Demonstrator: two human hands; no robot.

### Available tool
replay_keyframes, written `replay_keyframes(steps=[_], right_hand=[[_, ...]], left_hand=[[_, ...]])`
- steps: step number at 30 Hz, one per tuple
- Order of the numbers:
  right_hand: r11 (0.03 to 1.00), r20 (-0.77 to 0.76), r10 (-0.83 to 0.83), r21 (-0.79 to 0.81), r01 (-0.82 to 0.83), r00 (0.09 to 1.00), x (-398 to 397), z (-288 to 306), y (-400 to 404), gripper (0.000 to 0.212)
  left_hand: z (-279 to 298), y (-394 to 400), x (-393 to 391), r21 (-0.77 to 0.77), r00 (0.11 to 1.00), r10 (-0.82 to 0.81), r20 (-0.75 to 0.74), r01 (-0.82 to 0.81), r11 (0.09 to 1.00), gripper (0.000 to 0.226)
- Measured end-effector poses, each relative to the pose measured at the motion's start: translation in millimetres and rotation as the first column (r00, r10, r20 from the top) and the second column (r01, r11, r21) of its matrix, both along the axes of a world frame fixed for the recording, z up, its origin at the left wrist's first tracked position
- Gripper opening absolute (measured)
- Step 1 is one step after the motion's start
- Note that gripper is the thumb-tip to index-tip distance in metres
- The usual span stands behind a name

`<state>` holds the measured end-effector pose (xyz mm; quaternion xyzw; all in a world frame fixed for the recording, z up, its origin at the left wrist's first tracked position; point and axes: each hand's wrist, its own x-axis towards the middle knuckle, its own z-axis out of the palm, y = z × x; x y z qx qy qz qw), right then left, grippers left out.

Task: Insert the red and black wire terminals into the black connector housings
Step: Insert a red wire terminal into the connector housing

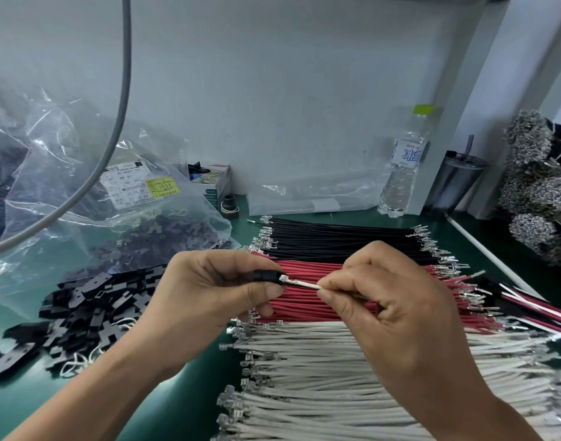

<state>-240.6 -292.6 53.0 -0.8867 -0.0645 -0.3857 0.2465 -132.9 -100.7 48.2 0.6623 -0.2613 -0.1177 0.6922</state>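
Note:
My left hand [209, 291] grips a small black connector housing [268, 277] between thumb and fingers. My right hand [390, 300] pinches a white wire [303, 283], whose metal terminal sits at the housing's open end. Both hands hover over rows of cut wires on the green bench: black wires [342, 240] at the back, red wires [307, 305] in the middle, white wires [320, 370] nearest me. All have metal terminals on their ends. A heap of loose black housings [91, 310] lies to the left.
A clear plastic bag [91, 192] with a label holds more black parts at the left. A water bottle [403, 167] and a dark tumbler [457, 179] stand at the back right. Bundled terminal wires [536, 186] sit far right. A grey cable [113, 128] hangs across the left.

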Motion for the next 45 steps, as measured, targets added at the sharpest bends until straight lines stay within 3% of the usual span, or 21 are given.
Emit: replay_keyframes(steps=[7,12,19,25,32,38,42,45], right_hand=[[1.0,-0.03,-0.013,-0.002,0.013,0.999,1,1,3,0.008],[0.997,-0.039,-0.08,0.009,0.08,0.996,0,1,6,0.009],[0.977,-0.145,0.137,0.18,-0.11,0.98,3,-6,6,0.011],[0.977,-0.141,0.107,0.196,-0.079,0.984,4,-8,4,0.01],[0.982,-0.112,0.149,0.133,-0.133,0.982,6,-12,10,0.006],[0.986,-0.037,0.126,0.116,-0.122,0.991,6,-4,3,0.009],[0.98,-0.13,-0.093,-0.187,0.068,0.987,5,-2,-15,0.023],[0.991,-0.176,-0.127,-0.074,0.116,0.976,1,3,-35,0.02]], left_hand=[[5,3,-4,0.026,0.997,-0.056,0.049,0.055,0.998,0.028],[4,-1,-6,0.091,0.989,-0.02,0.147,0.006,0.996,0.024],[3,4,-4,0.172,0.98,-0.125,0.154,0.098,0.98,0.019],[2,1,-4,0.201,0.976,-0.056,0.209,0.013,0.979,0.021],[2,4,-6,0.244,0.93,-0.112,0.35,0.025,0.97,0.017],[3,2,-5,0.064,0.971,-0.078,0.226,0.065,0.996,0.022],[4,3,-2,-0.08,0.989,-0.014,0.144,0.026,0.996,0.026],[4,8,5,-0.162,0.994,0.08,0.071,-0.068,0.984,0.03]])
